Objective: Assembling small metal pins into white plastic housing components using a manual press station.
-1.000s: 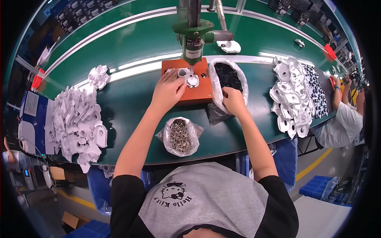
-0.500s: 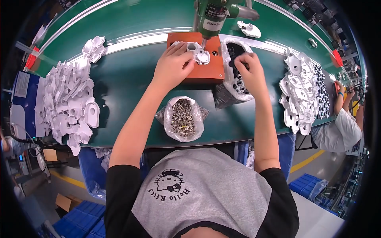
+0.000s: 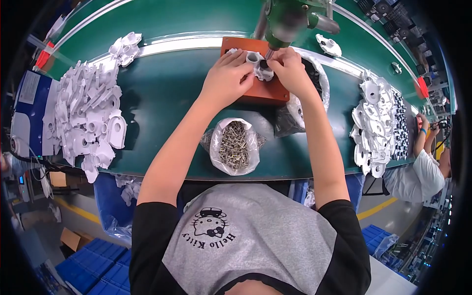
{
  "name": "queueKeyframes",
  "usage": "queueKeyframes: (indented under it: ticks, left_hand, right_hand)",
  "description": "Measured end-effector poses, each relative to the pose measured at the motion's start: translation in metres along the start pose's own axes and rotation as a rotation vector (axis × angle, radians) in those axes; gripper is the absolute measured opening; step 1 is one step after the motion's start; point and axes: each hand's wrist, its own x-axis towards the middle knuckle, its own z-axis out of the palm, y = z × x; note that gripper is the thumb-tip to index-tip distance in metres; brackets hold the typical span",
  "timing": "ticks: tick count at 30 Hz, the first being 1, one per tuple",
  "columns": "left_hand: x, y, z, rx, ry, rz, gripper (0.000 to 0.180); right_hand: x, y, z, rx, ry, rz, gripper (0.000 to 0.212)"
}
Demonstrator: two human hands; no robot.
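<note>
A white plastic housing (image 3: pixel 266 75) with a round collar lies on an orange block (image 3: pixel 263 92) under the spindle of a green drill-press-like machine (image 3: pixel 285 24). My left hand (image 3: pixel 227 77) grips the housing from its left side, fingers over the far edge and thumb near the collar. At the housing's right side, my right hand (image 3: pixel 291 73) pinches a small black part (image 3: pixel 264 64) against it, just beside the spindle tip. My fingers partly hide the black part. Close to my right wrist, a clear plastic bag (image 3: pixel 322 78) holds black parts.
An open bag of screws (image 3: pixel 233 147) stands near the table's front edge. White housings are heaped at the left (image 3: pixel 91 113) and right (image 3: pixel 372 123), with rows of small black parts (image 3: pixel 399 123) beyond. One white piece (image 3: pixel 328 45) lies at the back. Another person (image 3: pixel 420 172) works far right.
My right hand has moved left from the bag of black parts to the housing, bringing a small black part. My left hand stays on the housing. The whole view has shifted slightly.
</note>
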Motion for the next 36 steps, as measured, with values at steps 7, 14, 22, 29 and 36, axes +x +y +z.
queueKeyframes:
  ticks: [7,14,22,29,36]
  left_hand:
    - [0.001,0.001,0.004,-0.040,-0.001,-0.031,0.015]
    - [0.001,0.001,0.003,-0.009,0.007,0.004,0.015]
    - [-0.001,0.001,0.004,-0.018,0.034,-0.004,0.015]
    - [-0.001,-0.001,0.003,-0.040,0.000,-0.022,0.015]
    - [-0.001,0.001,0.002,-0.031,0.016,-0.019,0.015]
  right_hand:
    - [0.010,0.021,0.011,-0.039,0.014,-0.074,0.021]
    - [-0.005,0.008,0.014,-0.168,0.162,-0.086,0.027]
    - [-0.093,-0.043,-0.001,0.155,-0.089,-0.484,0.008]
    - [-0.126,-0.056,0.027,0.056,-0.162,-0.599,0.015]
    - [-0.142,-0.066,0.035,0.083,-0.281,-0.726,0.013]
